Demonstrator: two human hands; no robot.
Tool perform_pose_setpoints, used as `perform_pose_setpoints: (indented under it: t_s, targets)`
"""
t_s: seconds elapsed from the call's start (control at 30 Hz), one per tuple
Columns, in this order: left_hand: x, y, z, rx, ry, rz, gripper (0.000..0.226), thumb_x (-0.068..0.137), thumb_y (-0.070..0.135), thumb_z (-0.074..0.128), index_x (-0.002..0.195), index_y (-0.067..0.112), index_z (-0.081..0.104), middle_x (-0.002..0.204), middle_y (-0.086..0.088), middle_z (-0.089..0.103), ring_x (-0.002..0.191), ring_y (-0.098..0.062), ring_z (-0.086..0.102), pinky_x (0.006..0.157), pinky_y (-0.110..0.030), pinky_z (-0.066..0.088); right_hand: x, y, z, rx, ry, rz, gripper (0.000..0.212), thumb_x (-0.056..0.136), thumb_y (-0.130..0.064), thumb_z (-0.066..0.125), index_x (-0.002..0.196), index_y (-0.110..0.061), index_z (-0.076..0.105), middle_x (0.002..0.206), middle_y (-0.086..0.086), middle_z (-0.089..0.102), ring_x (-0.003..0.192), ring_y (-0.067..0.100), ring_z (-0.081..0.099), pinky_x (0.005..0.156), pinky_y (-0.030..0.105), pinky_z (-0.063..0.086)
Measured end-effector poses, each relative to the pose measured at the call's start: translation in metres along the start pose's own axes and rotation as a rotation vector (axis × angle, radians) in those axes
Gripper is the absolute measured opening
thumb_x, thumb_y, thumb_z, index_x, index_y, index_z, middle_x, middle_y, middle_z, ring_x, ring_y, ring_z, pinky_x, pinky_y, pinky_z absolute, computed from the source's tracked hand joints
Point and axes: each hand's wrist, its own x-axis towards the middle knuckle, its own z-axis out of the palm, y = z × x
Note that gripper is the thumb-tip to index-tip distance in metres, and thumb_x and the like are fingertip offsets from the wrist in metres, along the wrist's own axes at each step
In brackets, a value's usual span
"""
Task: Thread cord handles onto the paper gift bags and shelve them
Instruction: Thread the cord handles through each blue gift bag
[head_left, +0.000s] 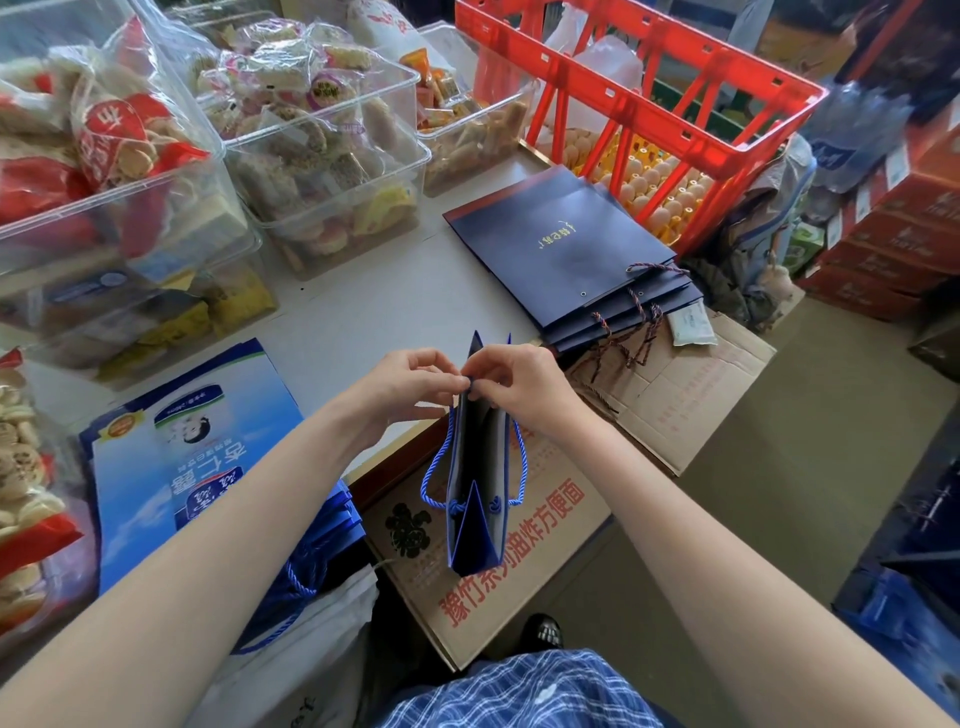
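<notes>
A narrow dark-blue paper gift bag (478, 525) hangs open-mouthed toward me between my hands, just off the table's front edge. Blue cord handles (435, 467) loop out on both sides of the bag, knotted near its lower holes. My left hand (410, 384) and my right hand (519, 384) meet at the bag's upper rim, fingertips pinching the cord end there. A stack of flat navy gift bags (561, 244) with twisted cords lies on the table to the right. More flat blue bags (332, 525) lie at the table edge on the left.
Clear plastic bins (322, 171) of packaged snacks fill the table's back and left. A red crate (649, 104) over egg trays stands at the back right. Flattened cardboard (498, 571) lies below the bag. A light-blue printed bag (192, 457) lies flat at my left.
</notes>
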Motion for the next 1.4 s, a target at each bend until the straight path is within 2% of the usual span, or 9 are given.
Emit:
perform_pose_setpoints:
  t_s: [0.17,0.37,0.47,0.77,0.83,0.97,1.1,1.23,1.4]
  targets:
    - [0.002,-0.001,-0.003,0.044,-0.037,0.014,0.007,0.082,0.016,0.069,0.08,0.012,0.064,0.084,-0.002,0.066,0.085,-0.012,0.061,0.077,-0.023,0.051,-0.001,0.002,-0.004,-0.006,-0.028,-0.012,0.017,0.084,-0.006,0.065,0.098,-0.013,0.071,0.081,-0.009,0.065,0.076,0.003,0.063,0.073,0.014,0.051]
    - [0.007,0.0,0.001,0.327,0.038,0.306,0.012,0.079,0.016,0.073,0.071,0.023,0.067,0.069,0.006,0.066,0.065,-0.002,0.058,0.066,-0.018,0.043,-0.003,0.003,-0.008,0.016,-0.05,-0.006,0.017,0.083,-0.004,0.064,0.098,-0.012,0.069,0.08,-0.007,0.064,0.073,0.001,0.061,0.071,0.012,0.048]
    - [0.007,-0.004,0.001,0.196,0.036,0.265,0.009,0.08,0.016,0.071,0.073,0.02,0.066,0.069,0.006,0.065,0.066,-0.002,0.059,0.066,-0.016,0.043,-0.003,0.003,-0.01,0.077,-0.087,0.009,0.018,0.081,-0.007,0.068,0.097,-0.015,0.068,0.082,-0.003,0.068,0.078,0.011,0.065,0.074,0.019,0.052]
    - [0.006,-0.01,0.0,-0.052,-0.036,0.06,0.007,0.083,0.014,0.067,0.086,0.008,0.069,0.085,-0.004,0.066,0.084,-0.01,0.062,0.08,-0.02,0.053,-0.006,0.009,-0.006,0.127,0.0,0.001,0.013,0.077,-0.019,0.076,0.089,-0.014,0.072,0.079,-0.005,0.071,0.072,0.005,0.066,0.072,0.019,0.053]
    - [0.005,-0.009,0.0,0.016,-0.023,0.103,0.006,0.083,0.013,0.067,0.084,0.009,0.07,0.083,-0.005,0.066,0.083,-0.011,0.06,0.081,-0.023,0.051,-0.004,0.007,-0.006,0.132,-0.017,0.003,0.014,0.077,-0.016,0.076,0.09,-0.013,0.072,0.079,-0.004,0.07,0.073,0.006,0.066,0.074,0.02,0.054]
    - [0.005,-0.005,0.0,0.165,0.052,0.198,0.01,0.082,0.013,0.068,0.074,0.018,0.068,0.072,0.004,0.065,0.071,-0.003,0.059,0.066,-0.013,0.044,0.0,0.005,-0.01,0.117,-0.084,0.017,0.017,0.077,-0.011,0.075,0.094,-0.011,0.071,0.083,0.0,0.071,0.077,0.01,0.067,0.079,0.025,0.055]
    - [0.005,-0.005,0.003,0.297,0.078,0.288,0.008,0.086,0.015,0.064,0.078,0.016,0.066,0.072,0.005,0.063,0.067,-0.002,0.056,0.062,-0.01,0.043,0.002,0.004,-0.01,0.063,-0.083,0.006,0.013,0.078,-0.012,0.075,0.09,-0.013,0.071,0.078,-0.002,0.07,0.073,0.01,0.066,0.077,0.029,0.056]
    - [0.004,-0.006,0.005,0.528,0.147,0.407,0.004,0.086,0.018,0.062,0.083,0.015,0.063,0.075,0.003,0.062,0.072,-0.01,0.057,0.07,-0.021,0.046,0.001,0.002,-0.009,0.006,-0.071,-0.009,0.009,0.079,-0.014,0.073,0.086,-0.017,0.07,0.071,-0.007,0.065,0.068,0.009,0.064,0.069,0.025,0.052]
    - [0.002,-0.005,0.003,0.475,0.074,0.41,0.008,0.087,0.013,0.061,0.08,0.017,0.061,0.072,0.01,0.059,0.065,0.001,0.054,0.065,-0.009,0.042,0.002,0.004,-0.013,0.062,-0.079,0.008,0.022,0.082,-0.001,0.064,0.081,-0.023,0.069,0.07,-0.004,0.071,0.07,0.008,0.069,0.078,0.029,0.055]
